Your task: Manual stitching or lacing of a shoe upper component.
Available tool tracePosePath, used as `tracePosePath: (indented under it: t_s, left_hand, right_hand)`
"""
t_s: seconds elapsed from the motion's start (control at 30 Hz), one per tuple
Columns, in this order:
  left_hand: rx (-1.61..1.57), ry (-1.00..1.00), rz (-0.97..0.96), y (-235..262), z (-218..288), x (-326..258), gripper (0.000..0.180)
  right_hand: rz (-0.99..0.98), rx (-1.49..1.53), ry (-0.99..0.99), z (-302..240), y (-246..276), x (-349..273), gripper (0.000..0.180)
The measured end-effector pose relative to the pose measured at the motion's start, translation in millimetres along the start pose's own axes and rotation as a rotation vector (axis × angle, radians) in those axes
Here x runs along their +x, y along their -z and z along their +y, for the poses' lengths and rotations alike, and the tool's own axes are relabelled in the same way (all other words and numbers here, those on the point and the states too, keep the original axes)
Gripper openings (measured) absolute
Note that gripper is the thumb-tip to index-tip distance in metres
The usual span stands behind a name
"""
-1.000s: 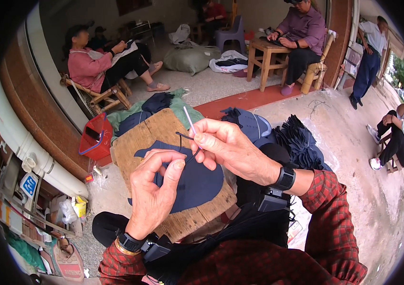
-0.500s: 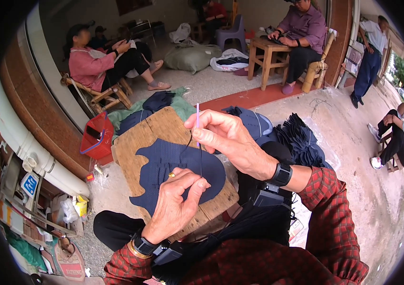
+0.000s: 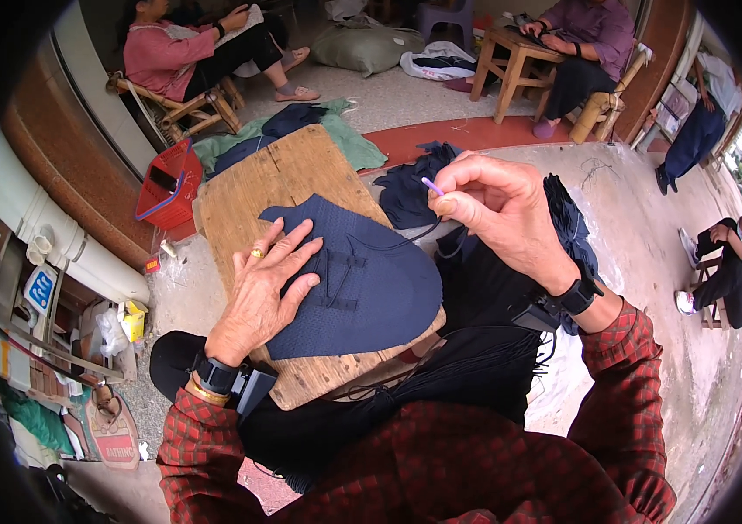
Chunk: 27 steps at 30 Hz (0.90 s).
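Clock read from the middle of the panel, twelve pointing away from the wearer.

Panel (image 3: pixel 379 297): dark blue, textured, lying flat on the wooden desk (image 3: pixel 248 188); its three o'clock edge reaches the desk rim and seems to pass it slightly. Dark strips (image 3: pixel 340 279) cross near its middle.

Left hand (image 3: pixel 270 284): at nine o'clock, palm down, fingers spread apart, resting on the panel's margin; nothing gripped.

Right hand (image 3: pixel 502 214): at about two o'clock, raised clear of the cloth, thumb and forefinger pinched together on a thin purple rod (image 3: pixel 432 186). Dark cord (image 3: pixel 427 230) runs from the panel towards this hand; how it joins the rod is hidden.

Surroundings: red basket (image 3: pixel 161 188) at ten o'clock; dark cloth pieces (image 3: pixel 419 188) at one o'clock, beyond the desk.

Handling notes (judgement): keep the left palm's pressure steady so the panel cannot slide or pucker. Draw the cord smoothly and low, in line with its path, not sharply upward. Watch the slack near twelve o'clock for twists. Pinch firmly; a rod this slim could roll between fingertips.
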State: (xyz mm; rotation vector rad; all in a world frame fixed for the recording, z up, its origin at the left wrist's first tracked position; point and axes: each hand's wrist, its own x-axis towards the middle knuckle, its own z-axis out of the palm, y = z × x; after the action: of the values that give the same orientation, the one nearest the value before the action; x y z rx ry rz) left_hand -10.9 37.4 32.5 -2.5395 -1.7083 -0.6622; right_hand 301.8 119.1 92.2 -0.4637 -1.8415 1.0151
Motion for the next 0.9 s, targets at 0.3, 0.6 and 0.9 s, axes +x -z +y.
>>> tracePosePath:
  t_s: [0.3,0.6,0.9]
  left_hand:
    - [0.484,0.154,0.062,-18,29,-11,0.062]
    - [0.268,-0.026,-0.047,-23,28,-16,0.072]
    - [0.242,0.173,0.059,-35,56,-26,0.077]
  right_hand:
    - [0.279,-0.255,0.094,33,32,23,0.013]
    - [-0.221,-0.447,0.15,34,-31,-36,0.016]
    - [-0.309,-0.618,0.116,40,-60,-30,0.007]
